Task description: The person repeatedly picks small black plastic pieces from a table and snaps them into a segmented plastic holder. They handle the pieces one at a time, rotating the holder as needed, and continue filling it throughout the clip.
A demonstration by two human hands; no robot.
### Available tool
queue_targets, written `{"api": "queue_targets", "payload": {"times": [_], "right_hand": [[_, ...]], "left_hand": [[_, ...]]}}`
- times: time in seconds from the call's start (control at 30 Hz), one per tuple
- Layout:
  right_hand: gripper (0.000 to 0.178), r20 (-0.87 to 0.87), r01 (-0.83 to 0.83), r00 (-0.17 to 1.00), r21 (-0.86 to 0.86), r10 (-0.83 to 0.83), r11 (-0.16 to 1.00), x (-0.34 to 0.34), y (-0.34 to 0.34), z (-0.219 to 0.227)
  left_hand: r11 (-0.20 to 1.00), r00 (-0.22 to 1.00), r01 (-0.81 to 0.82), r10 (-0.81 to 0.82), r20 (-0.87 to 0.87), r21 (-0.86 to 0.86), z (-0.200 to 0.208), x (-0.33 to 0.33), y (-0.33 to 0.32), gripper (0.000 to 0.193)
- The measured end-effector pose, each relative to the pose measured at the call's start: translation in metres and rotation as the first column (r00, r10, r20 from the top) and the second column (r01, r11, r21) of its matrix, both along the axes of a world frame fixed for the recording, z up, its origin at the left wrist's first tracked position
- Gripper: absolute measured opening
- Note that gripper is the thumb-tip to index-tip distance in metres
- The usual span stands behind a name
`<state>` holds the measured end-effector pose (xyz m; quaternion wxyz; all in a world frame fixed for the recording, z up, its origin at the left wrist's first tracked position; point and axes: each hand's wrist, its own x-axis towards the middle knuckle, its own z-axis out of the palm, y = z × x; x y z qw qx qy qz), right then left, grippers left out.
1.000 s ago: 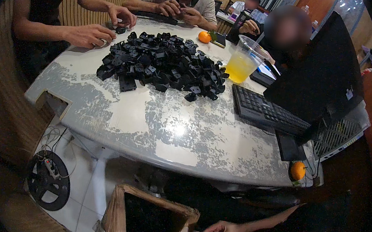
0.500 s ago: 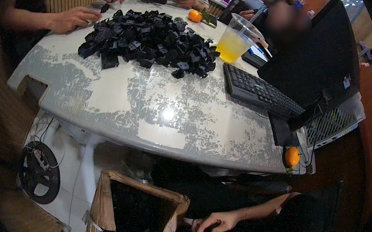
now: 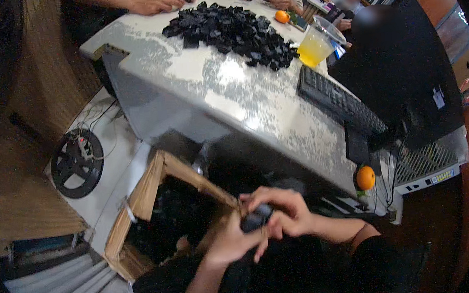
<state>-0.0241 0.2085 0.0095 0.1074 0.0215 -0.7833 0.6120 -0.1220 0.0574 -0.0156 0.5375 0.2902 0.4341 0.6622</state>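
A small dark, glossy plastic piece [image 3: 256, 218] is held between my two hands, above my lap and beside an open cardboard box [image 3: 192, 179]. My left hand [image 3: 230, 241] grips its left side. Curled around the other side are the fingers of my right hand [image 3: 288, 212]. The piece is partly covered by fingers, and its exact kind does not show. On the table beyond lies a heap of similar black plastic pieces [image 3: 228, 32].
The grey-white worn table [image 3: 207, 101] carries a keyboard [image 3: 338, 101], a cup of yellow drink [image 3: 315, 46], a monitor [image 3: 409, 65] and an orange [image 3: 365, 178] near its edge. Co-workers' hands [image 3: 156, 3] work at the far side. A black reel [image 3: 77, 163] lies on the floor.
My hands have risen from the lower edge with the dark piece, and both arms now show. The view has shifted, so the table sits higher and the box shows more fully.
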Motion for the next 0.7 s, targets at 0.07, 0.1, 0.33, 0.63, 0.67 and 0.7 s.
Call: {"api": "queue_targets", "payload": {"times": [0.07,0.1,0.33,0.63,0.67,0.7], "right_hand": [[0.034,0.160,0.125,0.981,-0.093,-0.109,0.988,0.011,-0.003,0.006],[0.033,0.282,0.131,0.957,-0.206,-0.069,0.970,0.018,-0.002,0.008],[0.049,0.113,0.009,0.993,-0.291,0.025,0.957,0.039,-0.016,-0.014],[0.052,0.125,-0.246,0.951,-0.242,0.282,0.938,0.031,-0.019,0.014],[0.049,0.124,-0.296,0.941,-0.158,0.316,0.942,0.028,-0.014,0.020],[0.046,0.126,-0.339,0.930,-0.075,0.346,0.938,0.027,-0.011,0.025]], "left_hand": [[0.997,0.987,0.013,0.000,0.160,-0.081,0.005,0.009,0.004,0.033],[0.998,0.986,-0.020,0.028,0.162,-0.051,0.005,0.016,0.007,0.039],[0.999,0.959,0.025,-0.016,0.283,-0.027,0.001,0.042,-0.016,0.030],[0.987,0.973,0.083,-0.111,0.204,0.140,0.012,0.052,-0.035,0.027],[0.987,0.973,0.094,-0.119,0.196,0.134,0.011,0.053,-0.034,0.027],[0.984,0.975,0.099,-0.125,0.186,0.147,0.010,0.054,-0.034,0.028]]}}
